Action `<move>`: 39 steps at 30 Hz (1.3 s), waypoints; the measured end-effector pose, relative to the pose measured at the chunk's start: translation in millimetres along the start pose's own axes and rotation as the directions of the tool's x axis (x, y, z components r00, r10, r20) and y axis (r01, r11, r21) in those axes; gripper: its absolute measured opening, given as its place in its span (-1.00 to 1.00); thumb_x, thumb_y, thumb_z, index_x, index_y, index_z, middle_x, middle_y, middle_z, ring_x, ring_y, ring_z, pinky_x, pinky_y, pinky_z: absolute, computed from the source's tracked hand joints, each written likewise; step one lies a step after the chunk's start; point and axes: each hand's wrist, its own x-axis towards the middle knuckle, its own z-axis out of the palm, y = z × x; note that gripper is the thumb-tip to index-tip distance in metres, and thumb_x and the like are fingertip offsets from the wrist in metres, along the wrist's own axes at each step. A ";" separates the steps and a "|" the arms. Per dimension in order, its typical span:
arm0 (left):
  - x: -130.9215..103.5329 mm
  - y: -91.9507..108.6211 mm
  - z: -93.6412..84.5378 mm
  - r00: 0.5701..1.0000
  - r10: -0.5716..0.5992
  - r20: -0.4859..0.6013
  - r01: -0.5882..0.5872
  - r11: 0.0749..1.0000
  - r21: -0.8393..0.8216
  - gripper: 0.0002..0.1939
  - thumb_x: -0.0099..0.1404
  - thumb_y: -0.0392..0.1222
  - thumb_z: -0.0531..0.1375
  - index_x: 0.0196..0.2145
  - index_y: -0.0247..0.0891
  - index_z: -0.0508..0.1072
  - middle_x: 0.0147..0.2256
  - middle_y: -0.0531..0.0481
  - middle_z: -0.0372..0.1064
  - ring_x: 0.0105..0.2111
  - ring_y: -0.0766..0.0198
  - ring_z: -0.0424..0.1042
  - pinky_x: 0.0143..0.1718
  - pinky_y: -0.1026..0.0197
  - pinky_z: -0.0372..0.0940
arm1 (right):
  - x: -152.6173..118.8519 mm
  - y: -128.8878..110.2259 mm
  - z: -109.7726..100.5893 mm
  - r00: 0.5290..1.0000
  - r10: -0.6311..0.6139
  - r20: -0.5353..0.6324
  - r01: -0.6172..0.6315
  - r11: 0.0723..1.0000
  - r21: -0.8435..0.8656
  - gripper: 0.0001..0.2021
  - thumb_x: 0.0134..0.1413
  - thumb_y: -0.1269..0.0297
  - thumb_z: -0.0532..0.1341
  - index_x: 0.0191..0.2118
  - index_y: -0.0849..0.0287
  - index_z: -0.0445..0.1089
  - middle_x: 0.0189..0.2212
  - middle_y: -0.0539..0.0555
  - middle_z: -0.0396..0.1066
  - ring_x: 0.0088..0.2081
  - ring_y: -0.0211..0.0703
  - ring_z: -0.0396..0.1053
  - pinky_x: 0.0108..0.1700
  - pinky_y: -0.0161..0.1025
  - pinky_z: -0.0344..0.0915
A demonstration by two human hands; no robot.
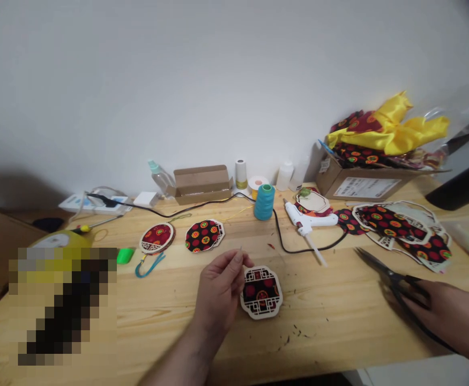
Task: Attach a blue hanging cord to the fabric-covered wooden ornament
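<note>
My left hand point(224, 281) is closed in a pinch beside the upper left edge of a small wooden ornament point(261, 292). The ornament has a scalloped pale frame, lattice cutouts, and dark patterned fabric inside. Whatever is between the fingertips is too small to make out. At the right, my right hand point(451, 313) grips the dark handles of a pair of scissors point(391, 276), whose blades point up and left over the table. Behind the ornament stand a spool of teal thread point(264, 202) and a white hot glue gun point(309, 221).
Two finished-looking fabric ornaments, one round point(157, 237) and one octagonal point(204, 236), lie left of centre. Several fabric pieces and wooden frames point(399, 225) are piled at the right. A cardboard box point(352, 183) holds fabric. A black cord point(284, 241) crosses the table.
</note>
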 end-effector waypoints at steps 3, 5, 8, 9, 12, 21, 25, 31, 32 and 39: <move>0.3 -0.5 -0.6 1.000 -0.012 0.006 0.012 1.000 -0.010 -0.89 0.12 -0.27 0.24 -0.49 -0.38 0.47 -0.56 0.05 0.33 -0.70 0.60 -0.05 -0.70 0.45 -0.15 | 2.2 -9.6 -9.4 0.965 0.126 0.231 -0.091 0.984 -0.155 -0.70 -0.09 -0.02 0.18 -0.61 0.06 0.43 -0.69 0.18 0.39 -0.68 -0.13 0.33 -0.62 -0.21 0.12; 0.3 -0.2 -0.3 1.000 -0.016 0.005 0.016 1.000 -0.015 -0.90 0.11 -0.27 0.24 -0.48 -0.38 0.47 -0.57 0.05 0.32 -0.70 0.59 -0.03 -0.70 0.45 -0.13 | 2.3 -24.7 -14.7 0.984 0.063 0.165 -0.027 0.977 -0.212 -0.75 -0.07 0.06 0.18 -0.58 0.08 0.43 -0.62 0.22 0.42 -0.60 -0.08 0.38 -0.54 -0.16 0.19; -0.3 0.1 0.6 1.000 -0.025 0.005 0.025 1.000 -0.017 -0.90 0.10 -0.27 0.25 -0.49 -0.39 0.48 -0.58 0.05 0.32 -0.70 0.59 -0.01 -0.70 0.46 -0.13 | 0.6 -62.7 -15.6 0.972 -0.228 -0.064 0.217 0.966 -0.143 -0.80 0.00 0.15 0.14 -0.41 0.11 0.46 -0.37 0.23 0.46 -0.36 0.01 0.41 -0.33 -0.10 0.28; -0.4 0.1 0.8 1.000 -0.029 0.009 0.029 0.999 -0.016 -0.90 0.10 -0.27 0.26 -0.49 -0.39 0.48 -0.58 0.05 0.31 -0.70 0.60 -0.01 -0.70 0.46 -0.13 | 0.2 -79.4 -14.0 0.938 -0.326 -0.118 0.322 0.945 -0.052 -0.77 0.06 0.17 0.09 -0.34 0.12 0.46 -0.30 0.20 0.45 -0.30 0.00 0.40 -0.27 -0.11 0.29; -0.3 -0.4 1.0 0.999 -0.035 0.025 0.035 0.999 -0.005 -0.89 0.10 -0.26 0.26 -0.51 -0.39 0.47 -0.58 0.06 0.31 -0.71 0.60 -0.02 -0.71 0.46 -0.13 | 2.0 -133.8 -5.7 0.853 -0.516 -0.073 0.519 0.828 0.215 -0.79 0.14 0.26 0.06 -0.25 0.10 0.44 -0.29 0.12 0.42 -0.22 -0.09 0.35 -0.19 -0.18 0.29; 0.0 -1.6 0.8 0.997 -0.052 0.054 0.051 0.998 0.022 -0.86 0.11 -0.24 0.25 -0.52 -0.38 0.47 -0.58 0.07 0.31 -0.72 0.60 -0.03 -0.71 0.44 -0.16 | 30.6 -206.3 22.4 0.773 -0.618 0.145 0.547 0.765 0.342 -0.82 -0.04 0.53 0.16 -0.33 0.19 0.47 -0.37 0.12 0.33 -0.24 -0.07 0.23 -0.21 -0.16 0.17; -1.3 -1.7 0.4 0.996 -0.069 0.052 0.068 0.997 0.026 -0.87 0.11 -0.23 0.25 -0.51 -0.36 0.48 -0.58 0.06 0.32 -0.71 0.58 -0.03 -0.70 0.43 -0.15 | 36.2 -208.9 23.1 0.809 -0.565 0.161 0.455 0.776 0.437 -0.84 -0.10 0.54 0.16 -0.49 0.19 0.46 -0.44 0.10 0.33 -0.28 -0.09 0.22 -0.23 -0.16 0.12; -2.0 -1.3 2.0 0.994 -0.075 0.076 0.071 0.996 0.060 -0.84 0.13 -0.21 0.23 -0.52 -0.37 0.48 -0.60 0.06 0.29 -0.71 0.56 -0.07 -0.68 0.40 -0.18 | 42.3 -215.8 15.8 0.900 -0.378 0.216 0.141 0.723 0.676 -0.84 -0.01 0.25 0.18 -0.45 0.22 0.42 -0.61 -0.03 0.27 -0.57 -0.31 0.12 -0.52 -0.31 0.07; -2.0 -1.3 2.1 0.994 -0.075 0.079 0.070 0.995 0.069 -0.83 0.13 -0.21 0.23 -0.52 -0.37 0.48 -0.62 0.08 0.27 -0.71 0.56 -0.08 -0.68 0.39 -0.18 | 42.3 -217.6 16.1 0.900 -0.340 0.272 0.003 0.628 0.778 -0.82 -0.04 0.20 0.21 -0.45 0.23 0.40 -0.65 -0.06 0.22 -0.63 -0.36 0.05 -0.58 -0.34 0.00; -4.7 -2.7 1.1 0.991 -0.095 0.096 0.083 0.988 0.130 -0.79 0.14 -0.15 0.22 -0.44 -0.39 0.53 -0.73 0.19 0.04 -0.70 0.53 -0.15 -0.66 0.36 -0.22 | 34.0 -229.3 26.1 0.860 -0.274 0.430 -0.438 0.036 0.898 -0.73 -0.25 0.16 0.36 -0.51 0.24 0.34 -0.69 -0.16 0.04 -0.65 -0.46 -0.10 -0.63 -0.40 -0.19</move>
